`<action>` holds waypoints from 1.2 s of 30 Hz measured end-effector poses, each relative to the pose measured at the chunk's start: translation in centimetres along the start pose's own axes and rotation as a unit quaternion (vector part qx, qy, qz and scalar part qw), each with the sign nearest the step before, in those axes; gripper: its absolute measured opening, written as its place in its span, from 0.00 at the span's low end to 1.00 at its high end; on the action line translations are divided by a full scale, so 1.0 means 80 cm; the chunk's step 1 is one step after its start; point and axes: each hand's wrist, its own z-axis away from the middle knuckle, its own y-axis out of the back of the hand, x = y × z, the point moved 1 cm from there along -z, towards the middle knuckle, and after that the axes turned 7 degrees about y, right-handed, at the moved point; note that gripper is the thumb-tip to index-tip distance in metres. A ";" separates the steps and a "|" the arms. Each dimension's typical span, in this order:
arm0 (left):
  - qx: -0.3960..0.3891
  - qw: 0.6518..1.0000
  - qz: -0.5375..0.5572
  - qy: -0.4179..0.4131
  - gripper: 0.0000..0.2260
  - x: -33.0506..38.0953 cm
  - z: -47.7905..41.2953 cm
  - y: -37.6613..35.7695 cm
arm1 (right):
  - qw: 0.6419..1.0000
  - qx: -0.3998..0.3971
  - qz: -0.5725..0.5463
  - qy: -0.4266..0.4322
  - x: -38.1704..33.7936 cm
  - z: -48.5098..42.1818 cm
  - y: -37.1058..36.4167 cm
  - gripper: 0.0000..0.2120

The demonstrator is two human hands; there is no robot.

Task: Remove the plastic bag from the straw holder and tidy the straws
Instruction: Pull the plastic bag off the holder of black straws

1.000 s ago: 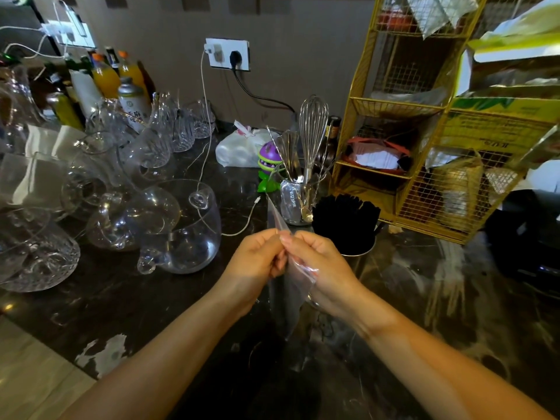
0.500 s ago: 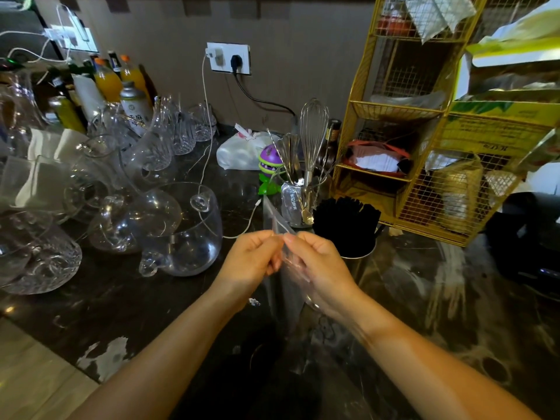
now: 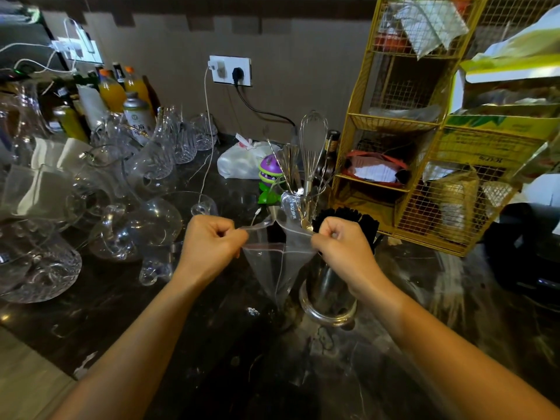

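Observation:
A clear plastic bag point(image 3: 277, 262) hangs stretched between my two hands above the dark counter. My left hand point(image 3: 209, 244) pinches its left top edge, and my right hand point(image 3: 342, 247) pinches the right top edge, so the bag's mouth is pulled wide. Behind my right hand stands the shiny metal straw holder point(image 3: 328, 301), with a bunch of black straws point(image 3: 348, 221) sticking out of its top. The bag is out of the holder and tapers to a point beside it.
Glass jugs and cups point(image 3: 100, 207) crowd the left of the counter point(image 3: 212, 344). A glass of utensils with a whisk point(image 3: 312, 147) and a purple toy point(image 3: 269, 171) stand behind the bag. A yellow wire rack point(image 3: 424, 177) fills the right.
My hands, which were together pinching the bag, have pulled apart sideways, and the bag's top has spread wide between them.

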 end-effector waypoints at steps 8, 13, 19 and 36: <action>0.109 0.994 -0.010 -0.015 0.13 0.010 -0.003 0.011 | 1.000 0.029 -0.001 -0.011 -0.006 0.002 0.006 0.11; 0.057 0.998 -0.002 0.000 0.11 0.029 -0.015 0.010 | 0.994 -0.050 -0.067 -0.068 -0.011 0.004 0.006 0.09; -0.140 0.985 -0.076 -0.062 0.16 0.061 -0.043 0.005 | 0.870 -0.215 -0.365 -0.251 -0.006 0.001 0.009 0.23; -0.359 0.921 -0.077 -0.129 0.10 0.084 -0.042 -0.016 | 0.802 -0.258 -0.503 -0.193 -0.005 -0.022 0.011 0.15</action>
